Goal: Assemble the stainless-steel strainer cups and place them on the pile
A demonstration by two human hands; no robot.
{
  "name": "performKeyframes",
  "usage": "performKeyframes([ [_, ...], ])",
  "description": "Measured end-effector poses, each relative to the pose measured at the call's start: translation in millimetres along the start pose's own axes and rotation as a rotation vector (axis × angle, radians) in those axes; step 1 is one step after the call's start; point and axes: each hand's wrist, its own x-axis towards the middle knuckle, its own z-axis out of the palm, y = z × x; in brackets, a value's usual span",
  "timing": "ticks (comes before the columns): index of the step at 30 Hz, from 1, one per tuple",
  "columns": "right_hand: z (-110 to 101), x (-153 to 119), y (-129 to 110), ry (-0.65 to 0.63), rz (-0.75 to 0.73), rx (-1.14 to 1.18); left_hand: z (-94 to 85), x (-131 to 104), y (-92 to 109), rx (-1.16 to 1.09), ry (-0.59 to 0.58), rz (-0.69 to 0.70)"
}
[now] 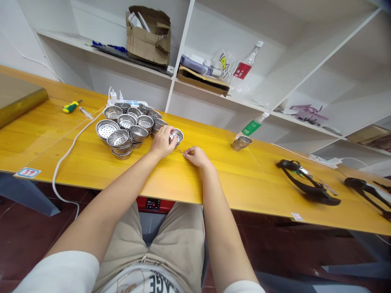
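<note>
Several perforated metal cups stand in stacks on the yellow table, left of centre. At the right edge of this group, my left hand has its fingers closed on the rim of a metal cup. Just to the right, my right hand is pinched on a small thin reddish piece, too small to identify. The piece's tip is close below the held cup. A short stack of metal cups lies tilted farther right.
A white cable crosses the table at left, near a yellow-green screwdriver. A green-labelled bottle is behind the small stack. Black headgear lies at right. White shelves rise behind.
</note>
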Motion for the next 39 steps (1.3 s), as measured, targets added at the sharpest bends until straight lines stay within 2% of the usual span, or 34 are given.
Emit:
performKeyframes([
  [10, -4.6, -3.6, -6.3, -0.038, 0.044, -0.088, 2.7, -2.2, 4.3, -0.012, -0.030, 0.097],
  [14, -7.3, -4.0, -6.4, -0.106, 0.054, -0.123, 4.8, -3.0, 3.4, 0.006, -0.051, 0.100],
  [19, -8.6, -4.4, -15.4, -0.177, 0.032, -0.304, 5.3, -3.4, 3.7, 0.007, -0.069, 0.103],
  [27, -4.4, -5.0, -30.4, -0.221, 0.074, -0.423, 3.5, -3.3, 6.2, 0.005, -0.094, 0.092],
  [35, 1.5, -8.9, -29.2, -0.126, 0.017, -0.434, 3.7, -3.8, 6.0, 0.029, -0.090, 0.103],
  [39, -0.9, -9.6, -28.2, -0.090, 0.046, -0.313, 2.3, -3.5, 6.8, 0.033, -0.100, 0.081],
])
